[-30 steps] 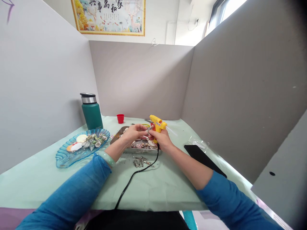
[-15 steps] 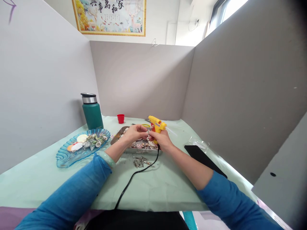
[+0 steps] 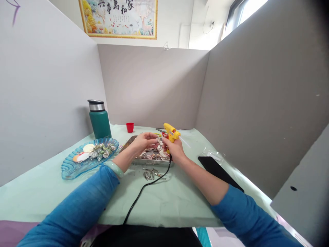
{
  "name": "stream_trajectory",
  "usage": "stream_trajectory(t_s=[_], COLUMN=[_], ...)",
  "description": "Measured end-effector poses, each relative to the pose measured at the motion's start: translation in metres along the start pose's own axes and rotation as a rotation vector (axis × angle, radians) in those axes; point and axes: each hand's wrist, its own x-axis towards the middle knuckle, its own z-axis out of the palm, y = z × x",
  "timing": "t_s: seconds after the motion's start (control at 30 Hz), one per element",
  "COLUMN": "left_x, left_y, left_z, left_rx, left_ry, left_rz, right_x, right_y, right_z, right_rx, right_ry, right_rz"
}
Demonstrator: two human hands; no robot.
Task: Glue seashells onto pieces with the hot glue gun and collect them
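Observation:
My right hand (image 3: 177,150) is wrapped round a yellow hot glue gun (image 3: 171,132), its nozzle pointing to the far left and a clear glue stick sticking out of its back. A black cord runs from its handle to the table's front edge. My left hand (image 3: 144,142) is pinched, fingertips close to the right hand's; the small thing between them is too small to make out. Both hands are over a metal tray (image 3: 154,162) of small shells (image 3: 150,156). In front of the tray lies a pile of small metal clips (image 3: 151,174).
At left, a blue scalloped dish (image 3: 70,171) holds shells, beside a green bottle (image 3: 99,121). Behind the tray are a red cup (image 3: 130,127) and scissors (image 3: 159,130). A black flat piece (image 3: 218,171) and a clear plastic bag (image 3: 212,153) lie at right. Grey partitions enclose the table.
The glue gun has moved slightly right, and my right hand's fingertips have drawn a little away from the left hand's. The left hand stays pinched in nearly the same place.

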Motion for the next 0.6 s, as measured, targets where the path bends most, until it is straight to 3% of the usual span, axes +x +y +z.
stream_trajectory(t_s=[0.2, 0.6], left_x=[-0.0014, -0.0032], left_y=[0.0002, 0.001], left_z=[0.0008, 0.0053], left_rx=[-0.147, 0.007], left_ry=[-0.055, -0.011], left_rz=[-0.046, 0.012], right_x=[-0.0038, -0.0055], right_y=[-0.0046, -0.0054], right_z=[0.0015, 0.0025], right_rx=[0.032, -0.053], right_ry=[-0.091, -0.095], right_rz=[0.002, -0.026])
